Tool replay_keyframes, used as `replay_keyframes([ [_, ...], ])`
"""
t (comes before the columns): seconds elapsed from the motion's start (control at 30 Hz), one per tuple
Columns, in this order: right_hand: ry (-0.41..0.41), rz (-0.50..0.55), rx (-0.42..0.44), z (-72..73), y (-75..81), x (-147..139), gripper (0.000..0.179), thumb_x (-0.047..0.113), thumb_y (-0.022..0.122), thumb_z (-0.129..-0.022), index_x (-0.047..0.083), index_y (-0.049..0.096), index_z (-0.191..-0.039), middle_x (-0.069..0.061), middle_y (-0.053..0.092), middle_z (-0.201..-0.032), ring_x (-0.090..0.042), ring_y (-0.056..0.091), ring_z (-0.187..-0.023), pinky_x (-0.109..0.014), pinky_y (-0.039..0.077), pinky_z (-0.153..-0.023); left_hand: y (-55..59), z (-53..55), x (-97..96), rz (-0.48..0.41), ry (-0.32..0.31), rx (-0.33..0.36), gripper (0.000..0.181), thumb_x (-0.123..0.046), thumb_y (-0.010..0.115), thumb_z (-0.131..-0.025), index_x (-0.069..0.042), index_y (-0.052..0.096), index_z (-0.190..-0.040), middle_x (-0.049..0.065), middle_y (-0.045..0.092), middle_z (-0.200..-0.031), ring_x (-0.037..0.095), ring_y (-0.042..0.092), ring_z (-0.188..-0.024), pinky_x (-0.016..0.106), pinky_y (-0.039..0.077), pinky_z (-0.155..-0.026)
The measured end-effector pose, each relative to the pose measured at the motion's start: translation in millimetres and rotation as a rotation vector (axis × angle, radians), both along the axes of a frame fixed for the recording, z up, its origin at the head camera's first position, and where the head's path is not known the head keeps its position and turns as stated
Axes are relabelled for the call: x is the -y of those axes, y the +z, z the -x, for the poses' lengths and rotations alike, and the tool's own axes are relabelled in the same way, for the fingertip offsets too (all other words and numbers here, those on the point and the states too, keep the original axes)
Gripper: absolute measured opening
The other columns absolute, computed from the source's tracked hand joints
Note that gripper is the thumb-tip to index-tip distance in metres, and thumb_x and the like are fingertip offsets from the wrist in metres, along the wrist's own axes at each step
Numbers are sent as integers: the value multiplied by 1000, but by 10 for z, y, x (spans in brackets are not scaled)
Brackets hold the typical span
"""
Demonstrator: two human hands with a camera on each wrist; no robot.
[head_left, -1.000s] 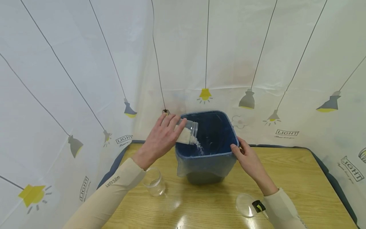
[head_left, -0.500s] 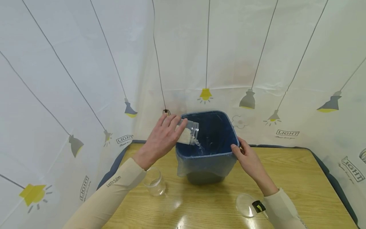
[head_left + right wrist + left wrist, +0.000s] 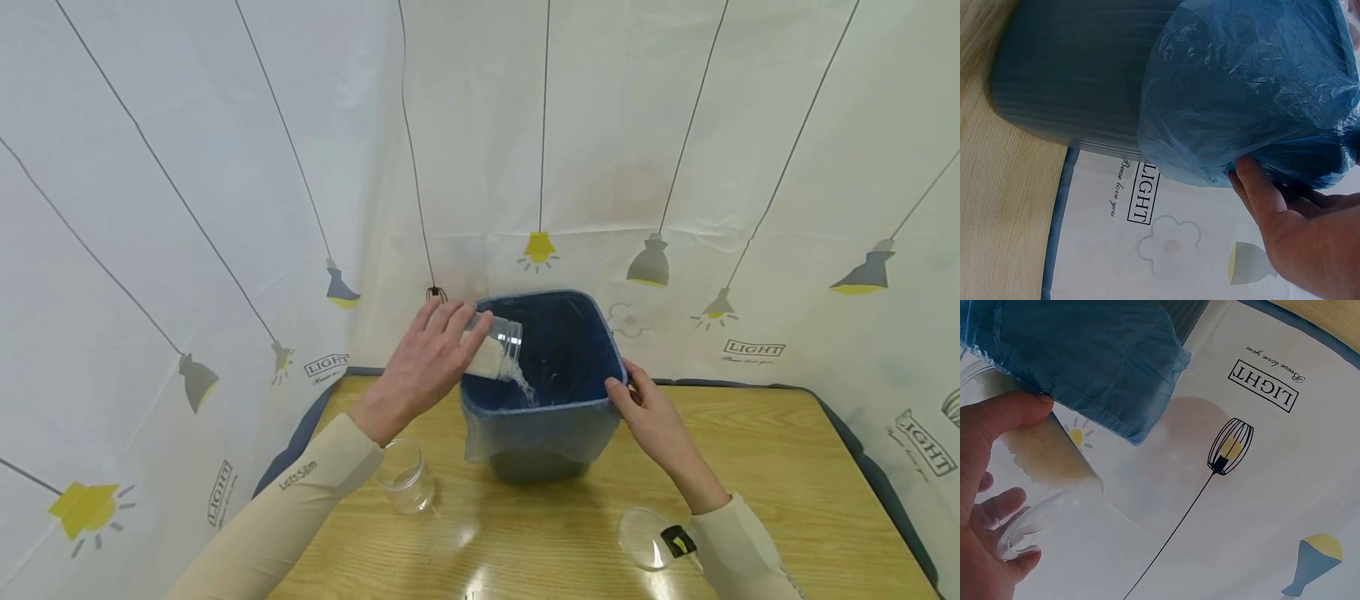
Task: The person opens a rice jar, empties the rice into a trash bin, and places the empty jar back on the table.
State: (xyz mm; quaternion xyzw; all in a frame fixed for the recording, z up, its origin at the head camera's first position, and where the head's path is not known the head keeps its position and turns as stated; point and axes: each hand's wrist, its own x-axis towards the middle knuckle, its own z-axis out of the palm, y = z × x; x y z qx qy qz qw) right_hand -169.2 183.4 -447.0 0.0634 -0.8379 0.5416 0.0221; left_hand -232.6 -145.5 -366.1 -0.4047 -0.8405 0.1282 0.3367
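My left hand grips a clear jar with its thumb and fingers wrapped round the body. The jar lies tipped to the right over the near left rim of a bin. White grains stream from its mouth into the bin, and more fill the jar's lower side. A blue plastic bag lines the bin and folds down over its outside. On the bin's right, my right hand holds the bag-covered rim, thumb on the near side. The bin's bottom inside is hidden.
A second clear jar stands on the wooden table below my left wrist. Near my right sleeve lie a clear round disc and a small black piece. A lamp-printed sheet hangs close behind the bin.
Grains keep falling from the jar, and the stream looks denser than half a second ago. Both hands, the jar and the bin have hardly moved.
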Motion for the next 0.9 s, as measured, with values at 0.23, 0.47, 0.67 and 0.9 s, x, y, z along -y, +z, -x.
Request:
replay_keyframes([
  [0.23, -2, -1, -2, 3, -6, -1, 65, 35, 46, -111, -5, 28, -159, -31, 37, -158, -49, 46, -139, -62, 40, -110, -1, 4, 0, 1, 2, 0, 52, -1, 68, -95, -6, 52, -144, 20, 58, -136, 38, 53, -127, 54, 39, -113],
  [0.47, -1, 1, -1, 4, -5, 1, 65, 35, 46, -111, -5, 27, -159, -31, 37, -158, -49, 45, -139, -62, 39, -110, 1, 6, -1, 9, 17, 24, 52, -2, 66, -96, -6, 50, -145, 20, 57, -138, 38, 52, -129, 54, 37, -115],
  [0.67, 1, 11, 6, 2, 3, 3, 65, 34, 46, -111, -5, 27, -159, -30, 36, -159, -49, 45, -140, -62, 39, -111, -3, 6, 2, 6, 18, 16, 51, -1, 66, -96, -6, 51, -145, 20, 58, -137, 38, 53, -128, 54, 37, -115],
  [0.9, 5, 16, 8, -1, 2, 5, 66, 35, 46, -111, -4, 27, -160, -30, 36, -159, -49, 45, -140, -62, 39, -111, 1, 3, 3, -7, 13, 2, 48, -1, 64, -96, -6, 52, -143, 20, 58, -135, 38, 54, -126, 53, 38, -114],
])
